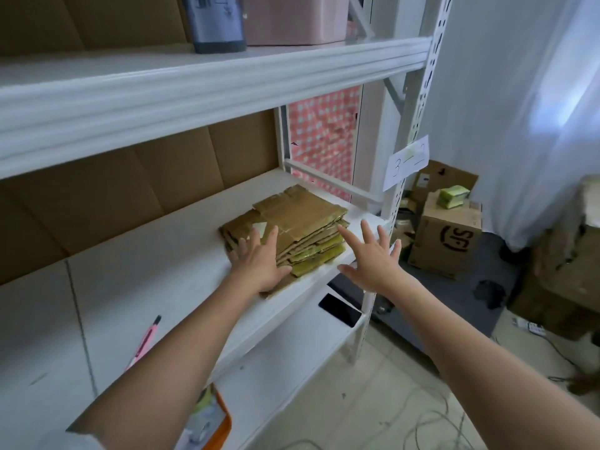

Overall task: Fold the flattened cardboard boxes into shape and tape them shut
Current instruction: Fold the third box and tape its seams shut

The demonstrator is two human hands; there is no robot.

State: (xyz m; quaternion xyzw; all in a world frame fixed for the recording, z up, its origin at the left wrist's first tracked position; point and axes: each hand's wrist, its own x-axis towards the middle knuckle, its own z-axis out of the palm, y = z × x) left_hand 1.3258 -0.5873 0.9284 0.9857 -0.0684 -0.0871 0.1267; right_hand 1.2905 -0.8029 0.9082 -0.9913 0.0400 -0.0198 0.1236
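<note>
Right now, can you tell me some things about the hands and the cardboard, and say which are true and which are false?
1. The cardboard stack lies on a white shelf. True.
2. The left hand rests flat on the stack. True.
3. The right hand grips a tape roll. False: it is open with fingers spread, beside the stack, holding nothing.
4. A black phone lies on the lower shelf. True.
5. The boxes in the stack are already folded into shape. False: they are all still flat.
6. The pink pen lies on top of the stack. False: it lies on the shelf, away from the stack.
</note>
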